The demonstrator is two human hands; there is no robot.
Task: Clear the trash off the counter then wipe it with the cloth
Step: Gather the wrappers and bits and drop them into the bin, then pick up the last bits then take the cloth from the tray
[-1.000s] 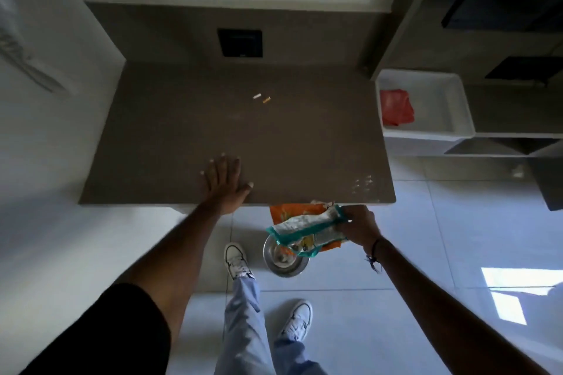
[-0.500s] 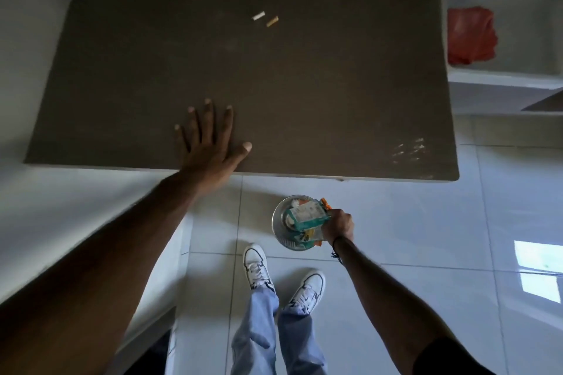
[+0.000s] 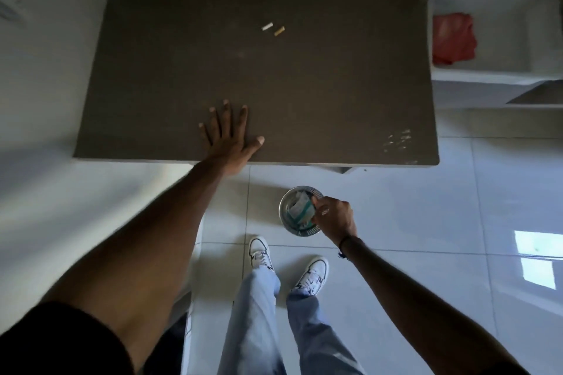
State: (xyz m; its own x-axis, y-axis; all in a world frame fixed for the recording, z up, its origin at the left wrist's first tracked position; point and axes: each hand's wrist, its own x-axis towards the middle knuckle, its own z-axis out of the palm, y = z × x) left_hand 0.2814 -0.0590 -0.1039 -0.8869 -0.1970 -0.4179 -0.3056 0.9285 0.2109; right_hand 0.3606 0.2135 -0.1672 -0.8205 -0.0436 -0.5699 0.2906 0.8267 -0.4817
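Head view: right hand [image 3: 334, 216] in closed grip pushes wrappers [image 3: 300, 210] into the bin [image 3: 288, 222]; two stubs [image 3: 273, 29] lie far back on the surface [image 3: 335, 85], nearer the flat, empty left hand [image 3: 227, 138].

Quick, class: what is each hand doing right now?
Left hand: open, flat on the counter.
Right hand: closed on wrappers over the bin.
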